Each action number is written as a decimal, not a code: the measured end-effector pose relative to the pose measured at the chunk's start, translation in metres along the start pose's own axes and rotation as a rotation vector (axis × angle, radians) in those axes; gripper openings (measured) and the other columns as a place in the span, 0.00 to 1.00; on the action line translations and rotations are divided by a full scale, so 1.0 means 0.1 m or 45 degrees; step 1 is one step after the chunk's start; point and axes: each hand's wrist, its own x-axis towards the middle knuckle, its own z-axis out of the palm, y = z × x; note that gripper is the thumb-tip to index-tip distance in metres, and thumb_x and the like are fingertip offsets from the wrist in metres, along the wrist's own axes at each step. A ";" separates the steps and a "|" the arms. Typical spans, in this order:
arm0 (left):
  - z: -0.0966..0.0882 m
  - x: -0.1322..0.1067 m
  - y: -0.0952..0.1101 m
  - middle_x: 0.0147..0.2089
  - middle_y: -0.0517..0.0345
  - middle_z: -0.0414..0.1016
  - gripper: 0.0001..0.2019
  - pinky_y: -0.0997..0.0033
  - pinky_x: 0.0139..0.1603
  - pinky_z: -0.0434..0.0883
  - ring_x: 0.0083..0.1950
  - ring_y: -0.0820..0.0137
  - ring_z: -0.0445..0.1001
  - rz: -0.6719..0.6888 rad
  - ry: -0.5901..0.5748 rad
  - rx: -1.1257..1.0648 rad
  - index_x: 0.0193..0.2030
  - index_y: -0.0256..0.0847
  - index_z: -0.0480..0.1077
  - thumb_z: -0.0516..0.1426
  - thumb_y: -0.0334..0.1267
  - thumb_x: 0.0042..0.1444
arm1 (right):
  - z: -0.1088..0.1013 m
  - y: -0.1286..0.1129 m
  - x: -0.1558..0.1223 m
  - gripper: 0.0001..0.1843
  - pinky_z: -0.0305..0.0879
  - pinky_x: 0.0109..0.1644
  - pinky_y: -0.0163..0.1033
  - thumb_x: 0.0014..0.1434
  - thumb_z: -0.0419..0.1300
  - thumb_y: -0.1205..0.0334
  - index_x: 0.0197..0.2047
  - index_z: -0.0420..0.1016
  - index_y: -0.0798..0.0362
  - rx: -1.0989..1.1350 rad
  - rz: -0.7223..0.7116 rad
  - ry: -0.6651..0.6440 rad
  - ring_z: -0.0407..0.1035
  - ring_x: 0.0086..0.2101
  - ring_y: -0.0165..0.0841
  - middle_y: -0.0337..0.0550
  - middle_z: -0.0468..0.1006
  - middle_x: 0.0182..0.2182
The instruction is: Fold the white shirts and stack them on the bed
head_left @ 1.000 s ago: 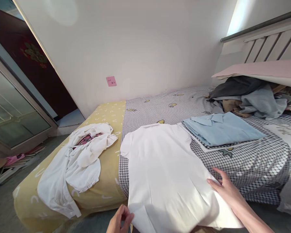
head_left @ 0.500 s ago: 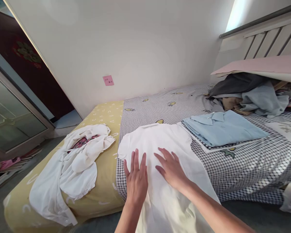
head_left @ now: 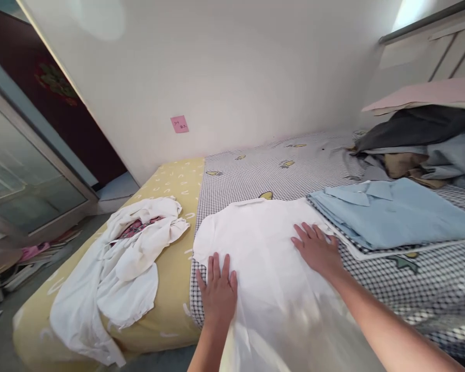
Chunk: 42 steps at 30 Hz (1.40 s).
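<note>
A white shirt [head_left: 263, 258] lies spread flat on the checked bed sheet [head_left: 256, 175], its lower part hanging over the near edge. My left hand [head_left: 218, 289] rests flat on the shirt's left side, fingers stretched out together. My right hand [head_left: 318, 250] presses flat on the shirt's right edge, fingers spread, close to a folded light blue shirt [head_left: 391, 214]. Neither hand holds anything.
A crumpled pile of white clothes [head_left: 120, 263] lies on the yellow sheet [head_left: 178, 181] to the left. Grey, tan and blue garments [head_left: 422, 144] are heaped at the back right under a pink board [head_left: 430, 95]. A pink note [head_left: 179, 124] is stuck on the wall. Glass door at left.
My hands have moved apart across the white shirt: the right slid out to its right edge, the left drew back toward the left side. A second ago they were at the shirt's hem.
</note>
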 end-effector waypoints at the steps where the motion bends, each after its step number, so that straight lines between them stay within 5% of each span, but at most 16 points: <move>1: 0.00 0.00 -0.01 0.77 0.54 0.54 0.24 0.33 0.77 0.45 0.77 0.58 0.55 0.001 -0.005 -0.015 0.72 0.56 0.58 0.44 0.43 0.71 | 0.02 -0.01 -0.01 0.32 0.46 0.70 0.67 0.71 0.37 0.47 0.74 0.59 0.40 0.008 -0.005 0.012 0.47 0.72 0.47 0.42 0.56 0.74; 13: 0.02 -0.03 0.02 0.78 0.49 0.51 0.25 0.30 0.76 0.46 0.79 0.54 0.51 -0.082 -0.032 -0.135 0.74 0.54 0.56 0.44 0.48 0.71 | 0.10 0.00 -0.01 0.34 0.46 0.69 0.65 0.70 0.36 0.45 0.72 0.63 0.43 0.057 -0.007 0.076 0.50 0.70 0.48 0.44 0.59 0.73; 22: 0.03 0.00 0.09 0.77 0.45 0.55 0.25 0.32 0.76 0.45 0.77 0.54 0.57 -0.094 0.080 0.082 0.72 0.49 0.59 0.44 0.42 0.71 | -0.12 -0.10 -0.10 0.30 0.44 0.71 0.63 0.71 0.40 0.51 0.72 0.62 0.44 -0.016 -0.033 0.023 0.49 0.71 0.46 0.42 0.59 0.73; 26: 0.07 0.01 0.09 0.77 0.44 0.56 0.25 0.32 0.75 0.45 0.76 0.54 0.58 -0.087 0.134 0.089 0.73 0.48 0.59 0.44 0.43 0.71 | -0.13 0.01 -0.27 0.27 0.40 0.73 0.61 0.69 0.46 0.53 0.69 0.67 0.40 0.197 -0.108 0.023 0.49 0.72 0.42 0.38 0.62 0.72; 30: 0.10 0.01 0.08 0.77 0.42 0.56 0.26 0.33 0.76 0.44 0.76 0.54 0.57 -0.081 0.165 0.082 0.73 0.45 0.58 0.42 0.43 0.71 | -0.05 0.37 -0.47 0.24 0.57 0.69 0.55 0.65 0.48 0.54 0.57 0.77 0.46 0.718 0.018 0.247 0.62 0.65 0.43 0.48 0.70 0.65; 33: 0.08 0.02 0.09 0.77 0.43 0.57 0.27 0.34 0.76 0.44 0.76 0.55 0.58 -0.081 0.181 0.090 0.73 0.45 0.59 0.40 0.43 0.71 | -0.03 0.61 -0.59 0.25 0.70 0.58 0.48 0.62 0.48 0.55 0.56 0.76 0.54 0.898 0.226 0.400 0.72 0.53 0.43 0.56 0.74 0.57; 36: 0.03 0.03 0.11 0.76 0.45 0.59 0.27 0.33 0.75 0.48 0.76 0.55 0.59 -0.100 0.132 0.125 0.72 0.45 0.60 0.39 0.43 0.71 | -0.15 0.64 -0.59 0.27 0.70 0.56 0.46 0.63 0.50 0.56 0.61 0.74 0.54 0.710 0.332 0.268 0.73 0.52 0.44 0.57 0.73 0.57; 39: 0.01 0.03 0.11 0.76 0.43 0.59 0.28 0.34 0.74 0.48 0.76 0.54 0.59 -0.084 0.140 0.155 0.72 0.43 0.60 0.38 0.44 0.71 | -0.33 0.48 -0.45 0.28 0.65 0.61 0.46 0.64 0.51 0.54 0.65 0.70 0.54 0.489 0.384 0.065 0.67 0.61 0.48 0.57 0.72 0.62; 42: 0.06 0.02 0.09 0.75 0.42 0.60 0.28 0.34 0.76 0.44 0.76 0.54 0.59 -0.052 0.206 0.145 0.72 0.43 0.61 0.37 0.44 0.71 | -0.47 0.32 -0.21 0.31 0.67 0.56 0.46 0.67 0.50 0.51 0.68 0.65 0.57 0.501 0.464 -0.031 0.68 0.60 0.48 0.59 0.72 0.62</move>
